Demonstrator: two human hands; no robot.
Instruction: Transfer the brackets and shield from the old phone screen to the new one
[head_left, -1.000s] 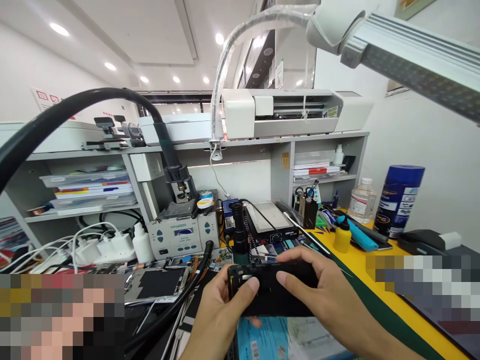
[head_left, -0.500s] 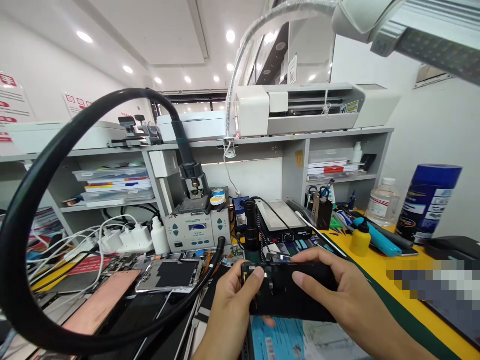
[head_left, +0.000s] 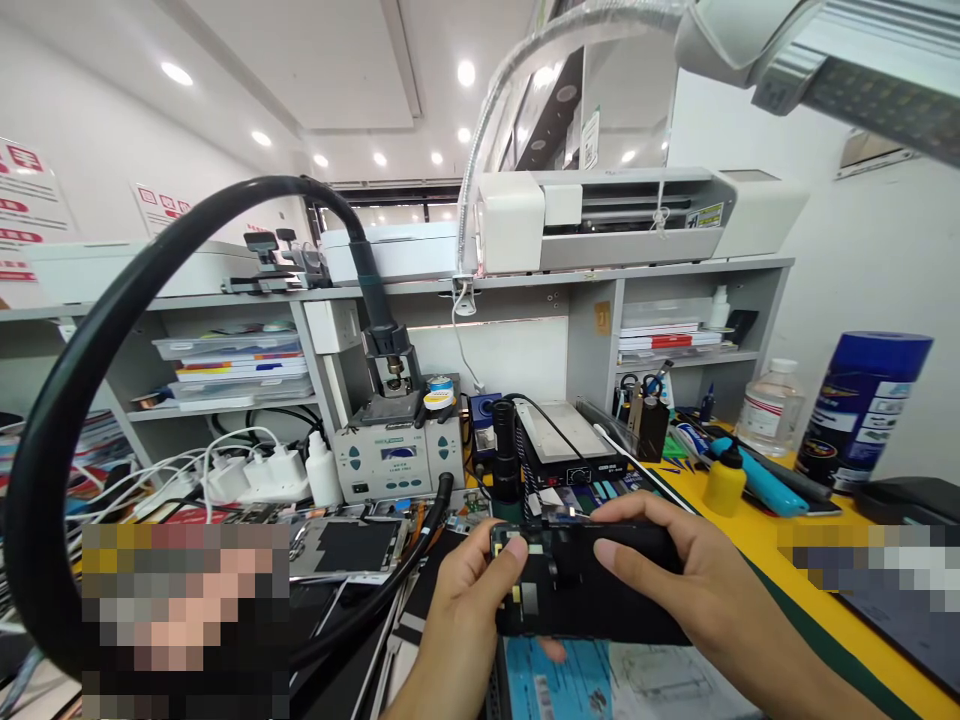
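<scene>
In front of me, both my hands hold a black phone screen (head_left: 592, 605) lengthwise, its inner side facing me. At its left end, my left hand (head_left: 466, 600) has the thumb on top near small gold and silver contacts, with fingers underneath. My right hand (head_left: 701, 590) grips the right part, thumb on the dark face and fingers over the far edge. A short dark flex cable stands up near the middle of the far edge. Below the screen lies a blue and clear printed bag (head_left: 559, 680), partly covered by it.
A hot-air station (head_left: 397, 460) stands behind, its thick black hose (head_left: 97, 310) looping across the left. Another phone part (head_left: 349, 548) lies left. A hot plate (head_left: 562, 435) sits behind my hands. At right are a yellow bottle (head_left: 725, 485), a clear bottle (head_left: 772, 405) and a blue can (head_left: 862, 400).
The phone screen has tilted slightly, and more of the gold and silver contacts at its left end show. Both hands keep their hold. The view has shifted a little.
</scene>
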